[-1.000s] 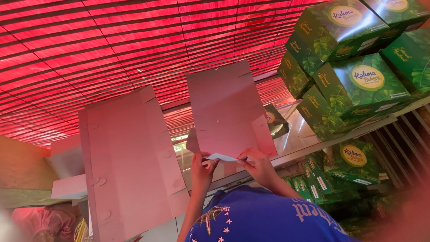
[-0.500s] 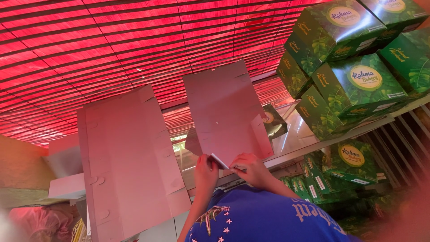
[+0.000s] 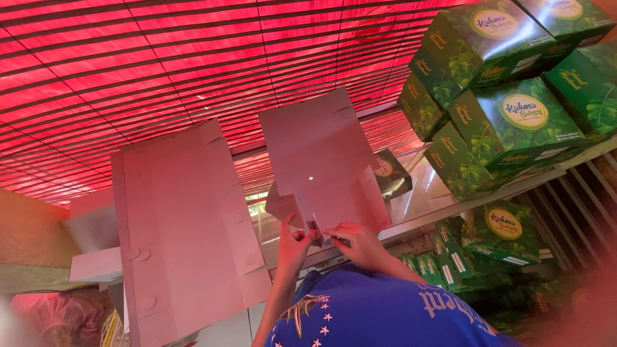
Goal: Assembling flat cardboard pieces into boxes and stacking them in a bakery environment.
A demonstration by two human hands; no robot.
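Note:
I hold a flat pale cardboard box blank point(image 3: 318, 151) upright in front of me. My left hand point(image 3: 292, 247) pinches a small flap at its lower edge. Close beside it, my right hand point(image 3: 357, 243) grips the same lower edge, fingers curled over a folded tab. The two hands almost touch. My blue shirt with star prints point(image 3: 379, 311) fills the bottom of the view.
A second, larger flat cardboard blank point(image 3: 183, 231) stands to the left. Green printed boxes point(image 3: 514, 122) are stacked at the right on a glass shelf point(image 3: 450, 209), with more green boxes point(image 3: 495, 234) below it. Red slatted covering point(image 3: 193, 58) spans the background.
My hands have drawn closer together at the blank's lower edge, and a small flap there is now folded between my fingers. The blank has shifted only slightly.

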